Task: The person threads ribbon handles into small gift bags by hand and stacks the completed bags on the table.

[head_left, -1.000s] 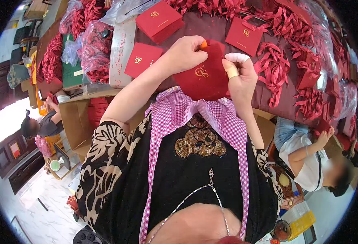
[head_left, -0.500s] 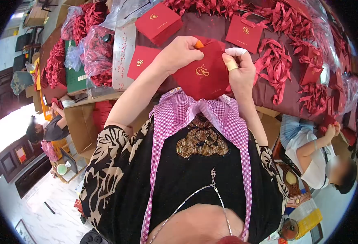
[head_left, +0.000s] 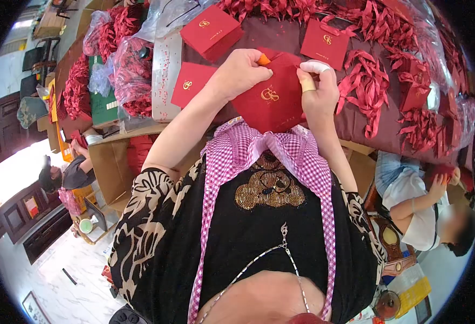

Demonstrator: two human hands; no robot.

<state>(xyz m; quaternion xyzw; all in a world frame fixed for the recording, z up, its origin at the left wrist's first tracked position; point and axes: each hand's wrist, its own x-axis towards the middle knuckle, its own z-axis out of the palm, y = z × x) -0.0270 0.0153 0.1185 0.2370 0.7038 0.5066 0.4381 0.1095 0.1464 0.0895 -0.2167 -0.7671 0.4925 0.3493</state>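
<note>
A red card-like piece with gold lettering is held up in front of my chest, its faces slightly bent. My left hand pinches its upper left edge, an orange cover on one fingertip. At its upper right edge, my right hand is closed on it between thumb and finger, with white wrap on the finger and a yellow band on the thumb. Similar red pieces lie close by: a stack at the back left, another beside my left forearm, and one behind my right hand.
Red ribbon bunches lie along the right and back of the dark red tablecloth. Plastic-bagged ribbons are at left. An open cardboard box stands below the table edge. Co-workers sit on both sides.
Both hands keep their grip on the red piece, with barely any movement. The view has shifted slightly. The co-worker at right has moved their hands a little.
</note>
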